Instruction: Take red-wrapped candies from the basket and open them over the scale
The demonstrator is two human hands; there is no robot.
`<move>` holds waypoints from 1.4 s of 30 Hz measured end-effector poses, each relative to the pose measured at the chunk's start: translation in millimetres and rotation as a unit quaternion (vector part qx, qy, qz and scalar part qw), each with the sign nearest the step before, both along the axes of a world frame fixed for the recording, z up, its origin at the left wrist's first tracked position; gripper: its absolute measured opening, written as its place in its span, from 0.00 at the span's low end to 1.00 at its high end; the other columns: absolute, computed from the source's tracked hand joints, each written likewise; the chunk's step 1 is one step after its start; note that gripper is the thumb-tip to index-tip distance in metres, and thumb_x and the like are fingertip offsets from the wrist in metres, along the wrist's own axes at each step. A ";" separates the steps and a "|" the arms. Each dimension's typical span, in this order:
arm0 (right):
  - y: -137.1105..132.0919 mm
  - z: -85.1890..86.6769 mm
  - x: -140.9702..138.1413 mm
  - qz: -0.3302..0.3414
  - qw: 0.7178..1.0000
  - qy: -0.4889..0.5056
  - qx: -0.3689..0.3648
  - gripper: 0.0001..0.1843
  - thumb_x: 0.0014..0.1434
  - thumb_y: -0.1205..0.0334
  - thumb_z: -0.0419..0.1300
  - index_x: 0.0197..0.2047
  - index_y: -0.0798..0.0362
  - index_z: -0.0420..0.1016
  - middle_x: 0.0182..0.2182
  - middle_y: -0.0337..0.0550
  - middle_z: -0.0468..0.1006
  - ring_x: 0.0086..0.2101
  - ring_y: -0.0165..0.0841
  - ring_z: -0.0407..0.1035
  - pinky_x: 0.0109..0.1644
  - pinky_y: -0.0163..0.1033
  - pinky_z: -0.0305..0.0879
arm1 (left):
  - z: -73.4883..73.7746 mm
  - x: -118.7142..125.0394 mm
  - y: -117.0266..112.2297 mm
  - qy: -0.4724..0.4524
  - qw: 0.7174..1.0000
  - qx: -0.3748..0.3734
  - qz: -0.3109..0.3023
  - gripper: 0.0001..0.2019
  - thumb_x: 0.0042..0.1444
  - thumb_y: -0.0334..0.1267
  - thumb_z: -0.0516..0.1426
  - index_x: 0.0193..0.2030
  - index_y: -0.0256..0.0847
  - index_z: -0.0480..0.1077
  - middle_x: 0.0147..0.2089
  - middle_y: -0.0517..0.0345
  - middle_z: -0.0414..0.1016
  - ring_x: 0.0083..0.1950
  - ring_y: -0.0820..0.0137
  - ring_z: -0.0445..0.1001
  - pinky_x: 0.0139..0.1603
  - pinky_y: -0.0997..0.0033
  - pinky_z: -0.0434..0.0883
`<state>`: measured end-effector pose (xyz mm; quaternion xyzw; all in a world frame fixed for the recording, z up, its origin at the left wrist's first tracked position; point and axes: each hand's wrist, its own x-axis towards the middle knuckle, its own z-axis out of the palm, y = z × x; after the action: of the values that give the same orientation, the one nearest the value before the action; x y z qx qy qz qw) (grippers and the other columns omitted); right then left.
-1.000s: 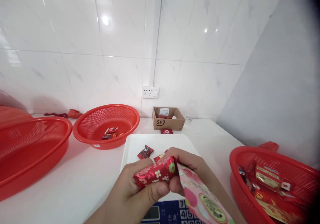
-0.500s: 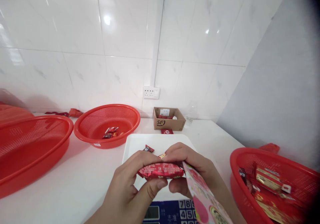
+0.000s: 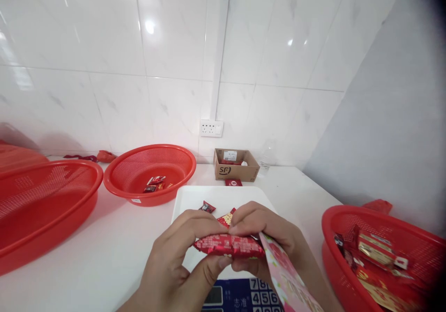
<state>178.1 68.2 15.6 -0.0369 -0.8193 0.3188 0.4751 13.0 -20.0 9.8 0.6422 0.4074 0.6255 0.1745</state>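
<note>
– So, head cam: where's the packet (image 3: 228,246)?
– Above scale (image 3: 188,196), L grip (image 3: 176,249) + R grip (image 3: 270,223) pinching it; R grip's also got pouch (image 3: 287,277).
– Feel?
– Prob. light, slick, contents maybe fragile. Hold mid-body, gently.

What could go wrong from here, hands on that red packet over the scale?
1. The left hand and right hand both pinch the red packet, so a hard twist or pull might tear its wrapper.
2. If dropped, it could land near the wrapped candy on the white tray and get mixed in.
3. The pink packet at the right hand hides part of the keypad; it might brush a key.
</note>
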 end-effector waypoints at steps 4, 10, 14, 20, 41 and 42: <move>1.4 -3.9 -1.1 0.003 1.000 -0.006 -0.001 0.14 0.54 0.62 0.71 0.45 0.47 0.78 0.36 0.45 0.79 0.34 0.36 0.75 0.34 0.37 0.73 | -1.2 -3.2 -1.1 0.002 1.000 0.012 0.002 0.09 0.57 0.30 0.63 0.42 0.49 0.79 0.34 0.58 0.78 0.33 0.69 0.76 0.34 0.73 0.71; -8.4 -2.0 -11.6 -0.016 0.996 0.047 -0.074 0.09 0.55 0.57 0.71 0.38 0.48 0.78 0.31 0.39 0.77 0.31 0.30 0.73 0.36 0.32 0.71 | -2.0 -2.3 -0.1 -0.037 0.999 -0.037 -0.016 0.02 0.58 0.34 0.62 0.35 0.45 0.78 0.31 0.58 0.76 0.31 0.69 0.74 0.34 0.72 0.69; -13.2 -2.9 -14.5 0.016 0.980 0.019 -0.199 0.10 0.59 0.52 0.67 0.39 0.47 0.76 0.31 0.36 0.74 0.31 0.28 0.70 0.35 0.30 0.67 | 0.0 1.2 2.6 -0.136 0.986 -0.100 -0.017 0.05 0.56 0.40 0.65 0.31 0.43 0.77 0.29 0.60 0.73 0.30 0.71 0.70 0.32 0.74 0.68; -11.6 -10.1 -17.6 -0.020 0.961 0.018 -0.276 0.12 0.60 0.47 0.64 0.40 0.46 0.75 0.28 0.36 0.74 0.28 0.30 0.67 0.32 0.31 0.65 | -1.4 0.8 8.1 -0.298 0.941 -0.142 -0.075 0.10 0.52 0.43 0.68 0.33 0.42 0.74 0.29 0.60 0.77 0.32 0.72 0.73 0.34 0.76 0.71; -17.9 -6.2 -18.8 0.047 0.938 -0.036 -0.341 0.19 0.52 0.47 0.70 0.34 0.51 0.70 0.26 0.36 0.70 0.25 0.28 0.60 0.28 0.32 0.60 | -0.2 10.5 1.1 -0.235 0.952 -0.185 -0.059 0.19 0.47 0.56 0.67 0.33 0.42 0.78 0.32 0.56 0.75 0.35 0.64 0.73 0.37 0.69 0.74; -19.2 -5.0 -18.6 0.039 0.937 -0.040 -0.344 0.20 0.51 0.46 0.71 0.34 0.51 0.70 0.25 0.36 0.70 0.25 0.28 0.60 0.28 0.32 0.60 | 0.7 9.3 2.0 -0.217 0.959 -0.171 -0.069 0.19 0.47 0.57 0.66 0.31 0.42 0.77 0.30 0.57 0.73 0.34 0.65 0.72 0.37 0.69 0.74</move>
<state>159.5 49.0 10.6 -0.1786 -0.6788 0.5978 0.3872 22.3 -18.0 10.5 0.4780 0.4154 0.6571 0.4089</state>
